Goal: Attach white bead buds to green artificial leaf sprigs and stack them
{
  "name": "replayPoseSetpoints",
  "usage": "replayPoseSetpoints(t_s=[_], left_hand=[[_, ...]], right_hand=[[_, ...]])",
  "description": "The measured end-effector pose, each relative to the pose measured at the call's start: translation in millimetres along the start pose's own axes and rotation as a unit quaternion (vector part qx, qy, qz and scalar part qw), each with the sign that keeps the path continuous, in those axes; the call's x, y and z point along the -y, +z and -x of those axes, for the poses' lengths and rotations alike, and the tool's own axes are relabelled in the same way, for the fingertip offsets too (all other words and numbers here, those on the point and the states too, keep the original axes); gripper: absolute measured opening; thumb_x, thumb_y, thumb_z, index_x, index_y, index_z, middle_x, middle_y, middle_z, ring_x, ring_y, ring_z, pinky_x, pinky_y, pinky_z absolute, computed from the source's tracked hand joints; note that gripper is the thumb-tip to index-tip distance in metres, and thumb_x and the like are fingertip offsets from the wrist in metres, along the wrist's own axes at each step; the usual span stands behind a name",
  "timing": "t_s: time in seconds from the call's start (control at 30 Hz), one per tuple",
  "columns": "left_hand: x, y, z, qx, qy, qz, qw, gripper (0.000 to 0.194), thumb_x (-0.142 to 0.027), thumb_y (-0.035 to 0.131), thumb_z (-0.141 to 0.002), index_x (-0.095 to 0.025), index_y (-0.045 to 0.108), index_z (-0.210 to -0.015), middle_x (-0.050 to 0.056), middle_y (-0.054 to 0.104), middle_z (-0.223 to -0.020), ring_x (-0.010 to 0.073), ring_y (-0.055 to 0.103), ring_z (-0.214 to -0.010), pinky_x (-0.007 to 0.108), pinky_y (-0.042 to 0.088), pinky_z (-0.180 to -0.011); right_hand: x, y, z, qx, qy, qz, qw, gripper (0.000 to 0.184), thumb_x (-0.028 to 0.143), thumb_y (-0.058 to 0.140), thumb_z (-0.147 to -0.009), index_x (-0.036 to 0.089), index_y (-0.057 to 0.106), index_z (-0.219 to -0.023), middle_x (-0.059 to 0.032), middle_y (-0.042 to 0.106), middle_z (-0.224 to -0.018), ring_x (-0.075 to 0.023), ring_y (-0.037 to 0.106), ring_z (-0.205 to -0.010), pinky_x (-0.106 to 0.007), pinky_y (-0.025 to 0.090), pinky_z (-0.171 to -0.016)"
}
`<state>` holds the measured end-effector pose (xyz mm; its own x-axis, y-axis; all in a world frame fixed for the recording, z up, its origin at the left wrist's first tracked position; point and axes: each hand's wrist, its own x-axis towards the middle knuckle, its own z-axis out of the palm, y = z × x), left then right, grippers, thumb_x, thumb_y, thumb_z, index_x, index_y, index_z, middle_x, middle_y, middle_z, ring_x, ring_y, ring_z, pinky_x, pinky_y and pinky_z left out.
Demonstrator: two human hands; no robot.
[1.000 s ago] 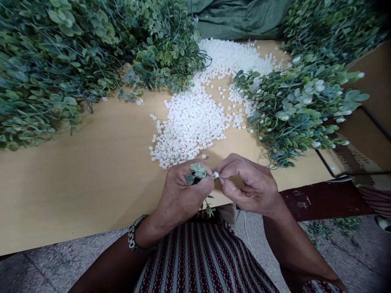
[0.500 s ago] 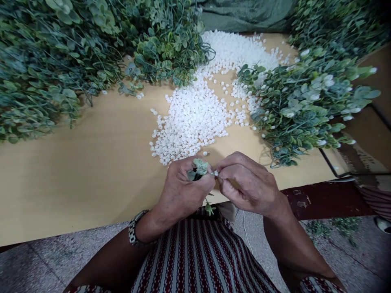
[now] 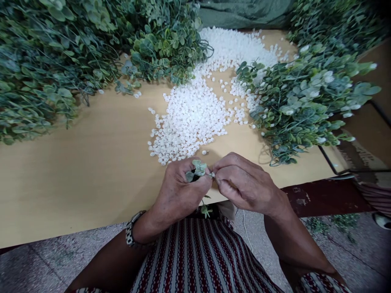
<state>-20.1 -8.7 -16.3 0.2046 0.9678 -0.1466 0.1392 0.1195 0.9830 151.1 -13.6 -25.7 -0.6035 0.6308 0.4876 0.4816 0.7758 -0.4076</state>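
Observation:
My left hand (image 3: 183,189) is closed round an artificial leaf sprig (image 3: 199,167); its pale green leaves stick out above the thumb, and a lower leafy tip (image 3: 205,211) hangs below the fist. Against it, my right hand (image 3: 249,183) pinches a small white flower bud (image 3: 213,174) between thumb and fingertips, at the end of a short stem of the sprig. The fingers cover most of the bud. Just beyond my hands lies a heap of loose white buds (image 3: 192,118), with one single bud (image 3: 204,152) apart near my knuckles.
Piles of artificial greenery (image 3: 61,53) cover the table's back left. Sprigs bearing white buds (image 3: 308,106) lie at the right, by a cardboard box (image 3: 366,138). A green cloth (image 3: 247,14) stands behind the wooden table (image 3: 76,171). Leaf scraps (image 3: 345,221) lie on the floor.
My right hand has moved slightly left, closer to my left hand, and the bud now sits nearer the sprig. The left grip stays the same.

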Motion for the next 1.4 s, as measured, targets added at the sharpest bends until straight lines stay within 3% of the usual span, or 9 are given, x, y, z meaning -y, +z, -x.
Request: replayPoseSetpoints(t_s=[0.27, 0.53, 0.63, 0.7, 0.8, 0.87, 1.03, 1.2, 1.4], left_hand=[[2, -1.5, 2, 0.016, 0.027, -0.017, 0.999, 0.017, -0.009, 0.052, -0.070, -0.016, 0.056, -0.055, -0.005, 0.046, -0.051, 0.0070, 0.037, -0.045, 0.021, 0.029, -0.042], [1, -0.1, 0, -0.008, 0.031, 0.013, 0.999, 0.016, -0.008, 0.057, -0.072, -0.016, 0.059, -0.058, -0.004, 0.053, -0.054, 0.0078, 0.042, -0.048, 0.021, 0.034, -0.045], [1, -1.5, -1, -0.053, 0.021, 0.103, 0.993, 0.009, -0.016, 0.063, -0.076, -0.017, 0.062, -0.068, -0.003, 0.058, -0.059, 0.0078, 0.045, -0.049, 0.019, 0.038, -0.044], [1, -1.3, -1, -0.101, 0.009, 0.159, 0.982, 0.008, -0.021, 0.065, -0.078, -0.018, 0.060, -0.073, -0.002, 0.061, -0.061, 0.0078, 0.048, -0.049, 0.018, 0.038, -0.043], [2, 1.8, -2, -0.141, 0.021, 0.223, 0.964, 0.011, -0.023, 0.066, -0.080, -0.019, 0.056, -0.078, -0.002, 0.064, -0.064, 0.0090, 0.055, -0.054, 0.017, 0.043, -0.046], [3, 4.3, -2, -0.139, 0.029, 0.251, 0.957, 0.012, -0.023, 0.066, -0.080, -0.020, 0.054, -0.081, -0.003, 0.064, -0.065, 0.0100, 0.059, -0.058, 0.018, 0.047, -0.052], [5, 1.0, 1, -0.085, 0.003, 0.261, 0.961, 0.014, -0.022, 0.068, -0.078, -0.020, 0.055, -0.081, -0.004, 0.059, -0.067, 0.0076, 0.055, -0.060, 0.017, 0.046, -0.056], [6, -8.1, 2, 0.023, -0.050, 0.243, 0.969, 0.019, -0.011, 0.078, -0.060, -0.016, 0.062, -0.071, -0.005, 0.056, -0.065, 0.0054, 0.048, -0.059, 0.014, 0.039, -0.053], [0, -17.2, -1, -0.050, -0.102, 0.261, 0.959, 0.018, -0.014, 0.076, -0.061, -0.013, 0.058, -0.057, -0.007, 0.049, -0.049, 0.0024, 0.037, -0.042, 0.015, 0.029, -0.040]], right_hand=[[-2, 4, 2, -0.014, 0.003, -0.025, 1.000, 0.012, 0.007, 0.048, -0.087, 0.017, 0.051, -0.091, -0.0076, 0.060, -0.087, -0.0164, 0.058, -0.082, -0.030, 0.052, -0.070], [-1, 3, 0, -0.028, -0.012, 0.026, 0.999, 0.019, 0.002, 0.049, -0.085, 0.016, 0.055, -0.096, -0.0089, 0.062, -0.088, -0.0188, 0.060, -0.085, -0.034, 0.056, -0.073], [-2, -2, -1, -0.108, 0.029, 0.018, 0.994, 0.026, 0.010, 0.055, -0.086, 0.019, 0.056, -0.111, -0.0104, 0.063, -0.104, -0.0209, 0.060, -0.100, -0.036, 0.056, -0.080], [-1, -2, -2, -0.163, 0.049, -0.053, 0.984, 0.032, 0.019, 0.058, -0.086, 0.020, 0.055, -0.118, -0.0092, 0.063, -0.107, -0.0213, 0.060, -0.102, -0.037, 0.056, -0.082], [5, 6, -3, -0.116, 0.051, -0.145, 0.981, 0.040, 0.027, 0.063, -0.085, 0.018, 0.053, -0.122, -0.0088, 0.065, -0.102, -0.0194, 0.062, -0.095, -0.034, 0.057, -0.078], [10, 14, -5, -0.098, 0.067, -0.119, 0.986, 0.032, 0.020, 0.063, -0.085, 0.017, 0.056, -0.116, -0.0083, 0.066, -0.097, -0.0170, 0.063, -0.090, -0.030, 0.057, -0.075], [11, 21, -10, -0.161, 0.083, -0.090, 0.979, 0.024, 0.010, 0.059, -0.085, 0.020, 0.056, -0.107, -0.0042, 0.067, -0.086, -0.0141, 0.063, -0.078, -0.027, 0.054, -0.067], [10, 16, -12, -0.100, 0.043, -0.027, 0.994, 0.016, 0.012, 0.055, -0.087, 0.020, 0.054, -0.100, -0.0039, 0.066, -0.082, -0.0149, 0.063, -0.078, -0.026, 0.054, -0.065], [-3, 10, -21, -0.091, 0.042, 0.016, 0.995, 0.023, 0.022, 0.060, -0.087, 0.017, 0.053, -0.109, -0.0084, 0.066, -0.094, -0.0181, 0.063, -0.089, -0.029, 0.054, -0.073]])
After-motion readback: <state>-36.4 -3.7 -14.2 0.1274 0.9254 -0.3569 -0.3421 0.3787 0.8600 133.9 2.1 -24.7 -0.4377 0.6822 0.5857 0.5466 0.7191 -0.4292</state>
